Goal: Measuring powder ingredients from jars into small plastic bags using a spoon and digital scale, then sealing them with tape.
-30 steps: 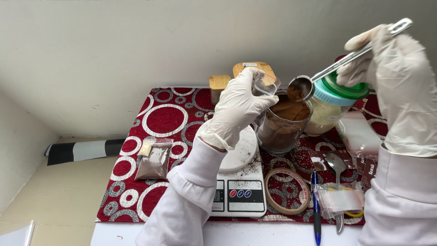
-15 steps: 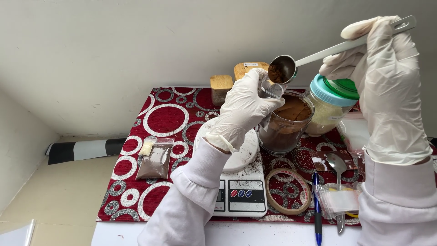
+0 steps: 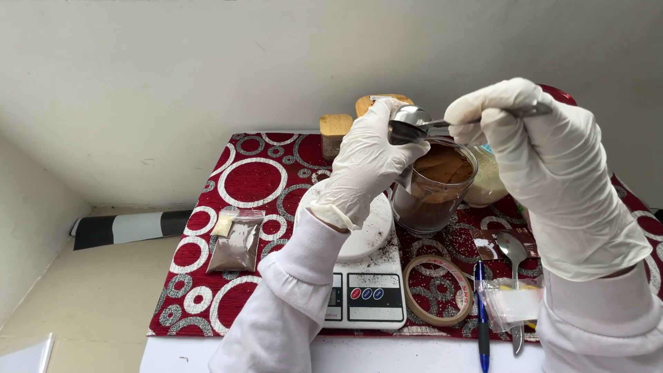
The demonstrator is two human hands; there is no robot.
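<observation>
Spoon (image 3: 409,124) of shiny metal sits pinched in the right hand (image 3: 552,173), tipped by the left hand (image 3: 369,162), which grips something small above the brown-powder jar (image 3: 435,186).

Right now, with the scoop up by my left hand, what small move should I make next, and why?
Probably tip the metal scoop slowly. The right hand holds its handle level, and the bowl sits against whatever small thing the left hand is pinching, which is hidden. Keep both above the glass jar of brown powder, since powder already speckles the scale.
</observation>
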